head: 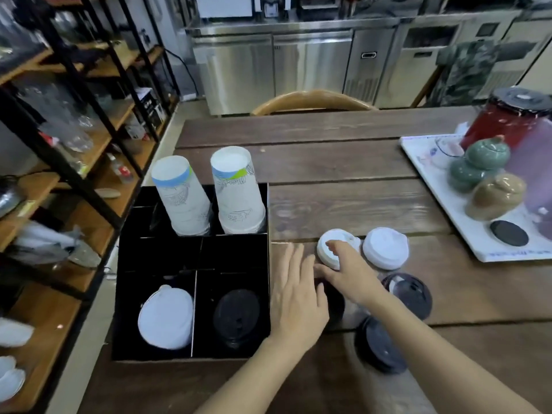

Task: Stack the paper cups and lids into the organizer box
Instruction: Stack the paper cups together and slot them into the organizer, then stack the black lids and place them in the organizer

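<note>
Two stacks of upturned white paper cups with blue bands (209,195) are already stood in the far compartments of the black partitioned organizer box (195,300), and a pile of white plastic lids (165,318) and a pile of black plastic lids (236,313) are seen in its two near compartments. The middle compartments look dark, and their contents cannot be made out.

Loose lids are left on the brown wooden plank table (343,162), all to the right of the box. A white domed lid (334,248) lies nearest the box, with a second white lid (385,248) just beside it, farther from the box. Three black lids are spread nearer the person: one (410,294) to the right of the box, one (379,345) nearer still, and one (334,300) partly hidden beneath the hands.

The right hand (348,271) is laid over the first white lid, fingers curled on its top and near rim; whether it is truly gripped cannot be told. The left hand (295,294) is held flat and spread wide, holding nothing, between the box wall and that lid.

The lid is round, so no long axis matters. The white-lid compartment lies to the left of it and nearer the person, across the box wall, and the left hand is the nearer to it. A hand-over or a direct carry leftward over the wall is probably called for next.
</note>
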The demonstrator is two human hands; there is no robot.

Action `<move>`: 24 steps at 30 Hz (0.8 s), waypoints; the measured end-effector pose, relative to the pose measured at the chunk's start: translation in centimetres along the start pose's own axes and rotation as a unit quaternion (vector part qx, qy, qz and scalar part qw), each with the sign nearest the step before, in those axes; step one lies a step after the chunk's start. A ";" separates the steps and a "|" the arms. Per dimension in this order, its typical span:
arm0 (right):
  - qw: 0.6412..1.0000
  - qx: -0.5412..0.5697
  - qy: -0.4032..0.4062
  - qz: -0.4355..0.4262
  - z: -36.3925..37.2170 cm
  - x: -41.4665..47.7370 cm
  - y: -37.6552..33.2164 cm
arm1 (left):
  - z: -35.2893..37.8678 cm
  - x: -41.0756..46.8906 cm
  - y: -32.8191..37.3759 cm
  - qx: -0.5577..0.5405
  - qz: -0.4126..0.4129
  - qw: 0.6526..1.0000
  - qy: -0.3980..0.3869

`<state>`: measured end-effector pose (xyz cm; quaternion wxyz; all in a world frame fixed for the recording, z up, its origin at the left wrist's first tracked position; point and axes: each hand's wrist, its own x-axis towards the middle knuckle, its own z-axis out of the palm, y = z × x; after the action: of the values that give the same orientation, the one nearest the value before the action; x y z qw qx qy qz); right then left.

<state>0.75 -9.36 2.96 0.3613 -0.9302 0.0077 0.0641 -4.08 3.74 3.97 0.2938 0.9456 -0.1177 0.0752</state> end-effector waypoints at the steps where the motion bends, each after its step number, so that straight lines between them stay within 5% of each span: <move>1: 1.000 -0.001 -0.006 0.016 0.3 -0.5 0.6 | 0.7 -0.3 0.1 0.000 -0.007 0.999 -0.042; 7: 0.984 0.059 -0.139 0.094 1.7 -3.4 2.7 | 3.8 -0.7 -0.9 -0.126 -0.283 0.920 -0.238; 16: 0.987 0.124 -0.067 0.074 4.1 -5.3 2.4 | 4.0 -1.2 -2.2 -0.084 -0.279 0.932 -0.217; 24: 0.975 0.198 0.012 0.098 3.0 -5.4 3.1 | 2.9 -0.6 -3.2 -0.303 -0.338 0.875 -0.170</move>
<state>-5.15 -9.80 -0.68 0.5303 -0.8355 0.1156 0.0853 -3.60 4.75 -0.29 0.5489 0.7907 0.1438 -0.2301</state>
